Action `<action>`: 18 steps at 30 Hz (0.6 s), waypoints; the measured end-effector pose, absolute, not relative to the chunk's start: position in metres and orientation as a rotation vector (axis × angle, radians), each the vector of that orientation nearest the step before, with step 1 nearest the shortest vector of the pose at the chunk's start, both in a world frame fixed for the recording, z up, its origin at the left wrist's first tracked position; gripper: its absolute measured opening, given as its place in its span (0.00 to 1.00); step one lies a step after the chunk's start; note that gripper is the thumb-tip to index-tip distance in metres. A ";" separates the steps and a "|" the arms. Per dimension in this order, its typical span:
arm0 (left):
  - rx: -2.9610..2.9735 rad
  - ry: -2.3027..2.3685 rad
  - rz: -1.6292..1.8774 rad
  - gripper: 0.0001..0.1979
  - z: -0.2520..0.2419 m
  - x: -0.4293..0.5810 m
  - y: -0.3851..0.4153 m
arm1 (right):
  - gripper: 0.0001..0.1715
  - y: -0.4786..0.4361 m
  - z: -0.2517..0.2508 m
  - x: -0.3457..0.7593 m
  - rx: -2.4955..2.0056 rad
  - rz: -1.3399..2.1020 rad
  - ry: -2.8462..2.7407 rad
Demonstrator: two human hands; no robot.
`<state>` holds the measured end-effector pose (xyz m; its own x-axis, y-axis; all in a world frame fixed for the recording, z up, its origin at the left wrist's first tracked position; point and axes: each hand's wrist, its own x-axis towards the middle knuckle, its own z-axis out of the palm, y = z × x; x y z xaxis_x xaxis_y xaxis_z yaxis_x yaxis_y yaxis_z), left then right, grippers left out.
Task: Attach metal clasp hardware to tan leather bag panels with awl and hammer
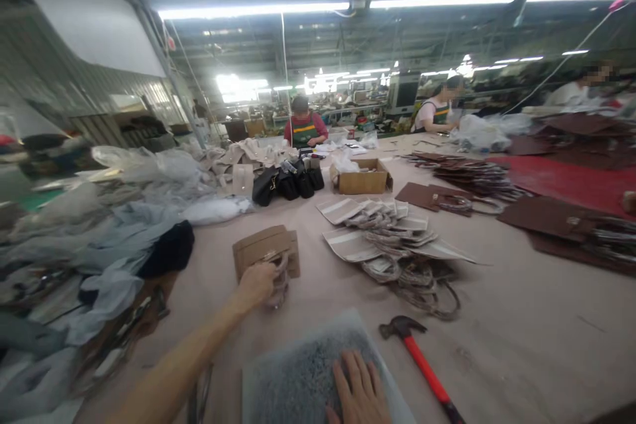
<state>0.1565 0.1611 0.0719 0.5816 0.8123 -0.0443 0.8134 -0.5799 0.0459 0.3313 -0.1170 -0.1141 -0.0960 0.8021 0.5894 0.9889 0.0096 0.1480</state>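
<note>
My left hand [257,286] reaches forward onto a tan bag panel [262,244] with a looped handle [282,278]. Its fingers are curled down at the panel's near edge, where the handle joins; the grip looks closed around that part. Flat on a grey, worn board [293,361] rests my right hand [360,387], fingers stretched out, holding nothing. A claw hammer [422,361] with a red handle lies to the right of the board. Beyond it is a pile of beige bag panels [362,245] with rope-like handles.
Plastic wrapping [149,179] and cloth crowd the left side. Black bags [288,182] and a cardboard box [365,179] stand farther back. Brown bag panels [556,222] are stacked at right. One person [304,126] works across the table, another person [437,109] farther right.
</note>
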 end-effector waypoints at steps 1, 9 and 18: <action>2.722 1.450 0.013 0.14 0.086 0.153 0.161 | 0.35 -0.118 -0.109 0.328 -1.846 -0.750 -1.953; 2.750 1.198 0.412 0.09 0.128 0.120 0.020 | 0.26 -0.120 -0.059 0.316 -1.871 -0.401 -1.868; 2.670 0.976 0.353 0.10 0.038 0.115 -0.160 | 0.26 -0.164 -0.039 0.312 -1.680 0.443 -1.335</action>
